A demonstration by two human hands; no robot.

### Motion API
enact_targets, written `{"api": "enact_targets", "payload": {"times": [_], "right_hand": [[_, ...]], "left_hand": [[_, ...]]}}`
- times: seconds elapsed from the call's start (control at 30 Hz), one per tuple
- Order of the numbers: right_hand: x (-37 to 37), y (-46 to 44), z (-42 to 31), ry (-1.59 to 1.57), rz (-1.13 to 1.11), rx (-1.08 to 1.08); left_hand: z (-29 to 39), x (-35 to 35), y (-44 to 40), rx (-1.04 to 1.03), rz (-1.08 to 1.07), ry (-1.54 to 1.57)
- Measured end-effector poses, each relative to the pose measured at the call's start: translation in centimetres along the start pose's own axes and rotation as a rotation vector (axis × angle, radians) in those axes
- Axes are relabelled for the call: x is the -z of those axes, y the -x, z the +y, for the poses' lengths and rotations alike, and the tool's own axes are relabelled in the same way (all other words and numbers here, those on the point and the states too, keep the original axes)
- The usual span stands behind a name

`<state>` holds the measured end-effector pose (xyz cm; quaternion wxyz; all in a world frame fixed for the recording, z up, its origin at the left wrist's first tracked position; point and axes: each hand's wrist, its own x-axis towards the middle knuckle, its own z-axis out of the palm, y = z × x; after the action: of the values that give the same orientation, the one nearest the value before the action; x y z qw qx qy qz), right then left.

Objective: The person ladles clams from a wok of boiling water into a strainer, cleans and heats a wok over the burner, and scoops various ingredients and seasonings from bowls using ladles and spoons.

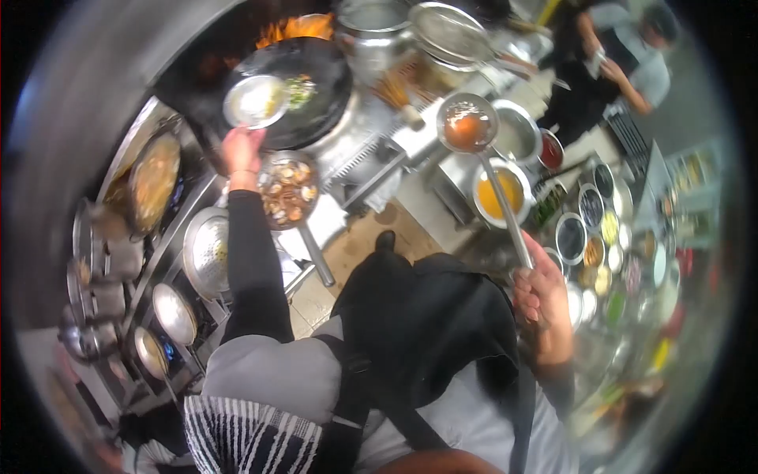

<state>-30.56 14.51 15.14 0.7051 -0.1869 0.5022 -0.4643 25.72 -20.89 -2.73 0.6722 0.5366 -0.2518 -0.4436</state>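
My left hand [243, 150] grips the near rim of a small bowl [275, 120] with pale, yellowish contents. The bowl is over the left part of a black wok [332, 95], where chopped green and white bits [300, 92] lie. Closed round a long handle, my right hand [543, 288] holds up a ladle [509, 209] with reddish-orange liquid in its cup. Below that ladle is a container of yellow liquid [496, 193]. A long-handled pan of clams [289, 188] stands just below the wok, close to my left wrist.
Flames [296, 30] rise behind the wok. A perforated strainer [207, 253] and several pans line the left side, including one of orange-brown food [155, 182]. Several ingredient tubs [572, 237] stand at right. Another person [612, 67] works at top right.
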Motion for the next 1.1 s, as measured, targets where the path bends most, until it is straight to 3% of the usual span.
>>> {"api": "enact_targets", "payload": {"times": [0.23,0.3,0.37,0.57,0.6,0.67,0.73,0.77,0.9,1.0,1.03,1.1], "right_hand": [[-12.7,-18.9,-3.1,-0.004,-0.378,-0.141],[-16.8,-22.4,-3.4,0.133,-0.445,-0.138],[-19.7,-25.8,-2.9,0.242,-0.475,-0.105],[-25.2,-30.8,-2.9,0.658,-0.537,0.054],[-25.5,-31.1,-3.0,0.735,-0.516,0.083],[-25.9,-31.3,-3.4,0.853,-0.494,0.140],[-25.5,-31.4,-3.3,0.967,-0.466,0.200],[-24.6,-31.7,-2.7,1.164,-0.433,0.482],[-21.0,-33.0,-1.2,1.387,-0.316,0.940],[-18.0,-32.1,-1.3,1.336,-0.287,0.927],[-17.3,-30.5,-1.9,1.313,-0.292,0.772],[-13.5,-29.1,-1.1,1.229,-0.280,0.688]], "left_hand": [[0.8,-4.0,0.2,0.009,-0.017,-0.242],[0.6,-4.4,-0.6,0.008,-0.010,-0.298],[1.4,-5.0,-0.7,-0.050,-0.032,-0.544],[-0.3,-3.2,-5.2,-0.030,0.088,-0.533],[-0.8,-2.9,-6.2,-0.031,0.088,-0.532],[-1.2,-2.4,-7.4,0.074,0.139,-0.236],[-1.7,-2.2,-8.2,0.108,0.146,-0.219],[-1.8,-2.3,-8.5,0.141,0.156,-0.199],[-1.9,-1.9,-9.7,0.298,0.195,-0.039],[-2.5,-1.6,-11.1,0.286,0.234,0.038],[-3.1,-0.5,-12.4,0.250,0.173,0.044],[-1.1,-1.6,-11.8,0.179,0.221,-0.060]]}}
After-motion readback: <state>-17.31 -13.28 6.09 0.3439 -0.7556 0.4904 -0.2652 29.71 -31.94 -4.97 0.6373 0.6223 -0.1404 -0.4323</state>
